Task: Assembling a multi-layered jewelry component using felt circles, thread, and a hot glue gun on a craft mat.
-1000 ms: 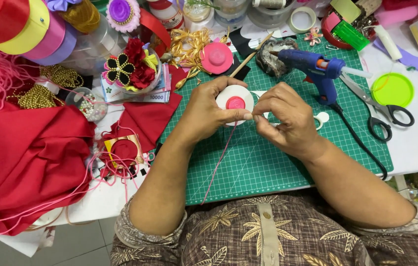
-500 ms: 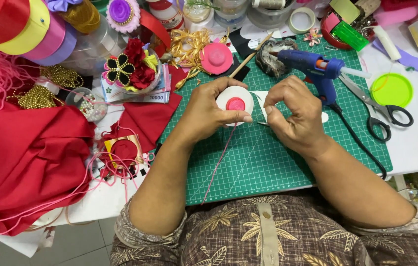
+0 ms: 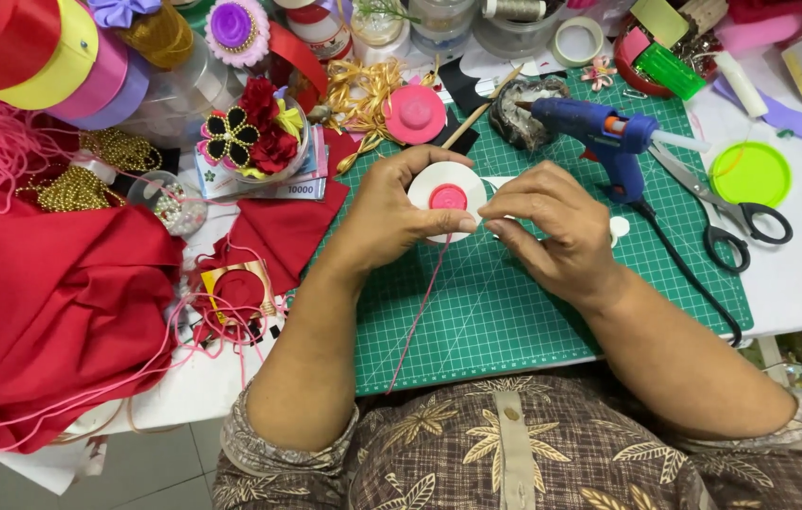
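Observation:
My left hand [image 3: 389,210] holds a round white disc with a pink centre [image 3: 448,191] above the green cutting mat [image 3: 514,312]. A thin pink cord [image 3: 420,307] hangs from the disc down toward my lap. My right hand [image 3: 552,227] is just right of the disc, its fingertips pinched close to the disc's edge; what they pinch is too small to tell. A blue glue gun [image 3: 608,142] lies on the mat just beyond my right hand.
Black-handled scissors [image 3: 731,222] and a green lid [image 3: 750,173] lie to the right. A pink mini hat [image 3: 414,113], gold ribbon, ribbon rolls [image 3: 42,47], red fabric [image 3: 42,312] and a bowl of flowers [image 3: 250,137] crowd the left and back.
My right hand has shifted slightly down and left along the disc's edge. The left hand keeps holding the disc in about the same place.

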